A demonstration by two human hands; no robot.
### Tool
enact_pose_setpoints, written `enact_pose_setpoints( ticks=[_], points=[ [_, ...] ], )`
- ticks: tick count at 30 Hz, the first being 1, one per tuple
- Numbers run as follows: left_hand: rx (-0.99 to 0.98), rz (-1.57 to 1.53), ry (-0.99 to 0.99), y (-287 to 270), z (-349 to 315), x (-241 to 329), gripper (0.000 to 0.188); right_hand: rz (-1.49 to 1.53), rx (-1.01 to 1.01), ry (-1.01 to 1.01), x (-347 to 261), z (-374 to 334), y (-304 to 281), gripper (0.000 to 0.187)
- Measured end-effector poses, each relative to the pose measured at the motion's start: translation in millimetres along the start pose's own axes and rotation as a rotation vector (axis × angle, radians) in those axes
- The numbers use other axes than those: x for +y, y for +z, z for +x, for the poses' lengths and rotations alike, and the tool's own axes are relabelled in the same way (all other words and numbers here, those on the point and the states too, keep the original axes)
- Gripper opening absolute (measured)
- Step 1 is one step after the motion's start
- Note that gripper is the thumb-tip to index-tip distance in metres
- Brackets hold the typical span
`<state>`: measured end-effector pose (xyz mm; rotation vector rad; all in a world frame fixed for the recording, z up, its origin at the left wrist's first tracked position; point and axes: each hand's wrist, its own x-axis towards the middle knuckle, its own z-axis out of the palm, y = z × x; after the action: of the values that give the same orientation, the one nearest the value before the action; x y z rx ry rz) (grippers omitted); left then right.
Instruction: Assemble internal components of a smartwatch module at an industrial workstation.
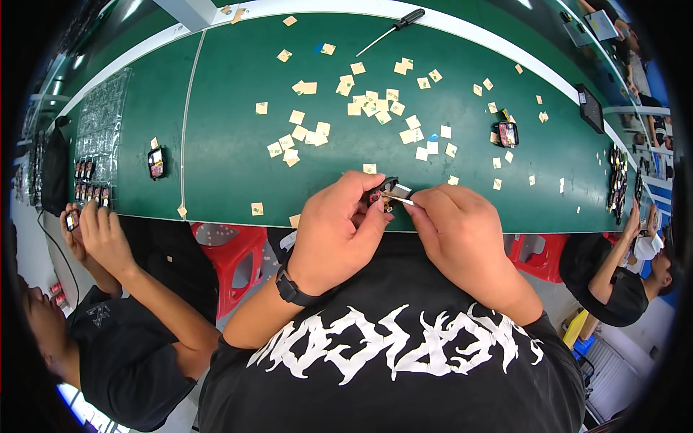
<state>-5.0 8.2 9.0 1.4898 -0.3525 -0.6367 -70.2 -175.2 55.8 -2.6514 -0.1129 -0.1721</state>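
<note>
My left hand (337, 231), with a dark watch on its wrist, pinches a small black device housing (376, 194) above the table's near edge. Reddish and gold electronic parts show inside the housing, partly covered by my fingers. From the right, my right hand (463, 229) grips a thin metal tool (401, 199) that looks like tweezers. Its tip reaches into the open housing; whether it holds anything there is too small to tell. A silvery flat piece (401, 190) shows beside the housing, close to my right fingertips.
Many cream paper squares (372, 102) lie scattered over the green table (231, 144). A screwdriver (393, 30) rests at the far edge. Similar devices sit at right (507, 133) and left (157, 163), near a clear tray (101, 115). Co-workers sit on both sides.
</note>
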Motion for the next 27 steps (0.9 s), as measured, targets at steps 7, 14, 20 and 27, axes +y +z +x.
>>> enact_pose_setpoints(
  ticks=[7, 14, 20, 27],
  points=[
    [-0.01, -0.027, 0.021, -4, -2, -6, 0.024, 0.028, -0.011, 0.025, -3, -1, 5, 0.009],
    [-0.028, -0.129, -0.072, -7, 0, -3, 0.023, 0.208, 0.009, 0.128, -2, -8, 14, 0.009],
    [0.042, -0.165, 0.003, -1, 0, -5, 0.021, 0.258, 0.008, 0.193, -5, -10, 13, 0.009],
    [0.093, -0.064, 0.057, 4, -2, -8, 0.019, 0.2, 0.001, 0.195, -11, -12, 7, 0.008]
  ],
)
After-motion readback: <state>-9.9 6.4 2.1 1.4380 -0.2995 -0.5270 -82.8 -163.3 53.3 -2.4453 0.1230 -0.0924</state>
